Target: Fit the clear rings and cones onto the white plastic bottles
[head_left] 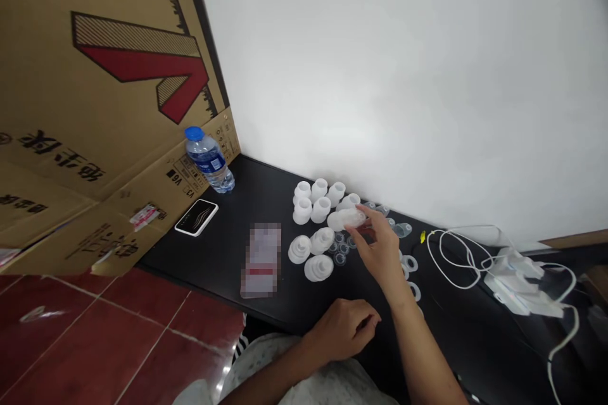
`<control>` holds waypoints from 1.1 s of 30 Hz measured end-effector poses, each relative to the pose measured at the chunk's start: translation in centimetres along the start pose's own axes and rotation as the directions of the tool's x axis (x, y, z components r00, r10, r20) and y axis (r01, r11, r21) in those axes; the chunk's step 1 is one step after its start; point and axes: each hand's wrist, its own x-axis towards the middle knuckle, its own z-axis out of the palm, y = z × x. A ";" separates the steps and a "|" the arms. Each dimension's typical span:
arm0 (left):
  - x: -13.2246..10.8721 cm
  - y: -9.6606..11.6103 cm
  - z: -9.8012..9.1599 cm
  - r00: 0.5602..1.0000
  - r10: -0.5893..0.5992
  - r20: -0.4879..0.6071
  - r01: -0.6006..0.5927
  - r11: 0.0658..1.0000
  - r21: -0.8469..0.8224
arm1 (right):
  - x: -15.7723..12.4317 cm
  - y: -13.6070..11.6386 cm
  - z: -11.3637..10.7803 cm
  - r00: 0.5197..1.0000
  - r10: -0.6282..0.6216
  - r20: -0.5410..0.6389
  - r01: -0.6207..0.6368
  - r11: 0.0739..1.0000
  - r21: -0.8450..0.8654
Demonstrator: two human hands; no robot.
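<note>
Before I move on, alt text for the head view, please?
The person's right hand holds a translucent white piece among white plastic parts on a black table; the left hand, loosely curled, is at its near edge.

**V6 and V3 marked on the cardboard box [123, 107]**

"V6" is printed beside a filled square and "V3" beside an open one, both upside down. Large black Chinese characters, also inverted, appear to be read as 绝尘侠, with a small circled mark set after them. A red-and-hatched angular emblem [142, 66] is printed above. On the bottle's [209, 161] blue label [212, 162], a pale square is seen; its lettering cannot be read.
</note>
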 end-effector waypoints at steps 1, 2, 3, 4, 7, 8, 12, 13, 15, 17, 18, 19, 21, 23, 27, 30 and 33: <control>0.0 0.0 0.0 1.000 0.005 -0.002 -0.005 1.000 0.000 | 0.2 0.3 0.4 1.000 0.004 0.028 -0.004 1.000 -0.010; 0.0 0.0 0.0 1.000 0.008 -0.003 -0.008 1.000 0.000 | 0.3 0.5 0.8 0.998 0.005 0.056 -0.005 1.000 -0.014; 0.0 0.0 0.0 1.000 0.009 -0.004 -0.009 1.000 0.001 | 0.5 0.8 1.1 0.996 0.005 0.085 -0.004 1.000 -0.017; 0.1 -0.1 0.0 1.000 0.010 -0.004 -0.010 1.000 0.002 | 0.6 1.0 1.3 0.993 0.003 0.115 -0.001 1.000 -0.019; 0.1 -0.1 0.1 1.000 0.012 -0.002 -0.012 1.000 0.003 | 0.9 1.4 2.0 0.982 -0.006 0.187 0.010 1.000 -0.022; 0.1 -0.1 0.1 1.000 0.009 -0.003 -0.009 1.000 0.004 | 1.0 1.5 2.1 0.980 -0.007 0.199 0.011 1.000 -0.019; 0.1 -0.1 0.2 1.000 -0.005 -0.004 0.005 1.000 0.013 | 1.3 1.6 2.4 0.973 -0.012 0.230 0.013 1.000 0.000; 0.1 0.0 0.1 1.000 -0.004 -0.005 0.004 1.000 0.015 | 1.4 1.6 2.4 0.971 -0.011 0.240 0.011 1.000 0.003; 0.1 0.0 0.1 1.000 0.005 -0.003 -0.005 1.000 0.016 | 1.6 1.5 2.3 0.967 -0.008 0.256 0.006 1.000 0.011; 0.1 0.1 0.0 1.000 0.011 -0.002 -0.011 1.000 0.017 | 1.7 1.4 2.3 0.966 -0.003 0.258 -0.002 1.000 0.019; 0.1 0.0 0.0 1.000 0.010 0.001 -0.010 1.000 0.017 | 1.8 1.4 2.3 0.968 0.000 0.252 -0.006 1.000 0.023; 0.1 0.0 0.0 1.000 0.003 0.005 -0.003 1.000 0.014 | 1.8 1.3 2.4 0.969 0.002 0.246 -0.010 1.000 0.029; 0.1 0.0 0.0 1.000 -0.019 0.014 0.019 1.000 0.006 | 1.7 1.1 2.5 0.971 0.015 0.238 -0.025 0.999 0.041; 0.1 0.0 0.0 0.999 -0.039 0.025 0.039 0.999 0.001 | 1.4 0.9 2.3 0.972 0.036 0.232 -0.049 0.997 0.051; -0.1 0.2 -0.3 0.997 -0.064 0.035 0.064 0.998 0.001 | -0.5 1.5 -0.1 0.979 0.121 0.162 -0.126 0.992 0.026; -0.1 0.4 -0.5 0.996 -0.070 0.046 0.070 0.998 -0.001 | -3.2 3.6 -3.1 0.971 0.228 0.072 -0.221 0.970 -0.097; 0.0 0.4 -0.6 0.995 -0.074 0.066 0.074 0.997 0.006 | -6.2 6.4 -5.2 0.971 0.240 -0.010 -0.233 0.931 -0.280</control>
